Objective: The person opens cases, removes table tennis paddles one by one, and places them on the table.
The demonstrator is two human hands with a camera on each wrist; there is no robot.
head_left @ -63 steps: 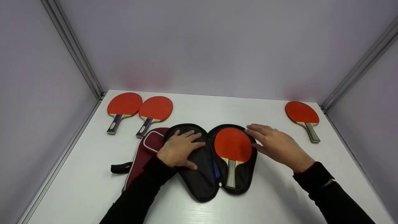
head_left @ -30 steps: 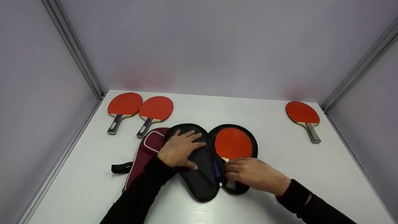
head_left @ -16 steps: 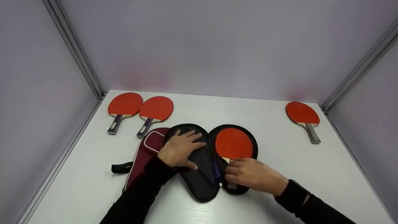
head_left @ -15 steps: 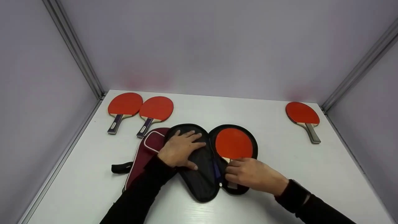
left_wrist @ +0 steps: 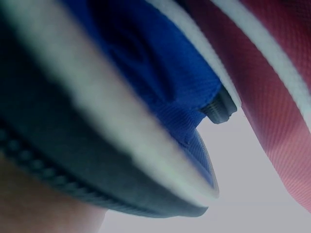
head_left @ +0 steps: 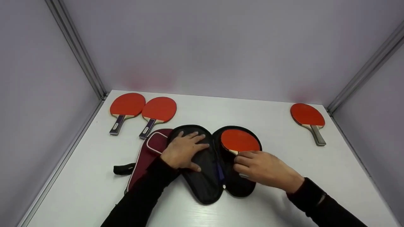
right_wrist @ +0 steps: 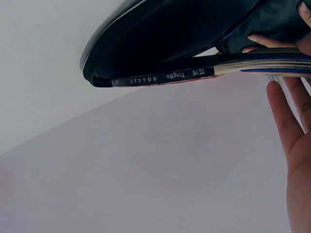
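Note:
My left hand (head_left: 183, 149) rests with spread fingers on the left half of an unzipped black-lined paddle case (head_left: 205, 189). Over the case's right half, my right hand (head_left: 265, 168) grips the handle of a red table tennis paddle (head_left: 240, 140); most of that handle is hidden by the fingers. The paddle is tilted, its handle end raised off the lining. In the right wrist view the paddle (right_wrist: 170, 76) appears edge-on with lettering along its rim, close to the case (right_wrist: 160, 39). Blue fabric (left_wrist: 160, 68) with white piping fills much of the left wrist view.
A maroon case (head_left: 143, 164) with white piping lies partly under the black-lined one, its black strap (head_left: 124, 169) sticking out left. Two red paddles, one outer (head_left: 127, 104) and one inner (head_left: 159, 108), lie back left. Another paddle (head_left: 307, 115) lies back right. Walls enclose the table.
My right hand came from beside the case down to the paddle's handle and gripped it. The handle end has since risen and the paddle tilted. My left hand stayed in place.

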